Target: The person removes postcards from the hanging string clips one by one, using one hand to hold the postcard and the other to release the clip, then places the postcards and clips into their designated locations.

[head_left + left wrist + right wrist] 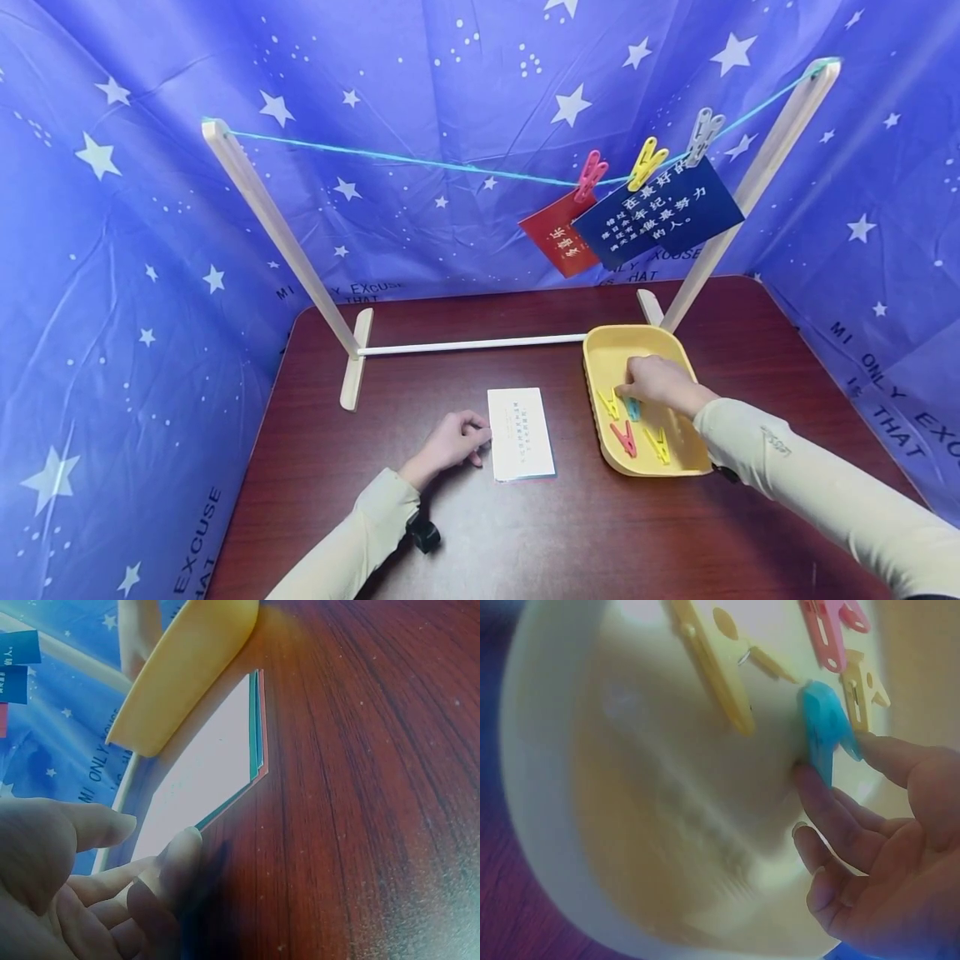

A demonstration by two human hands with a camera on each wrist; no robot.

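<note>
My right hand (660, 382) reaches into a yellow plastic basket (597, 446). In the right wrist view its thumb and forefinger pinch the legs of a blue clothespin (823, 720). Yellow clothespins (662, 447) and a pink clothespin (624, 439) lie near it on the basket floor. My left hand (453, 442) rests on the table with loosely bent fingers at the left edge of a small stack of cards. The top card (521, 433) is white with printed characters. Green and red card edges show beneath it in the left wrist view.
Behind stands a wooden frame (281, 237) with a sagging green string (360, 153). A red card (558, 236) and a dark blue card (660, 218) hang at its right from pink, yellow and grey clothespins. A starry blue curtain surrounds the table.
</note>
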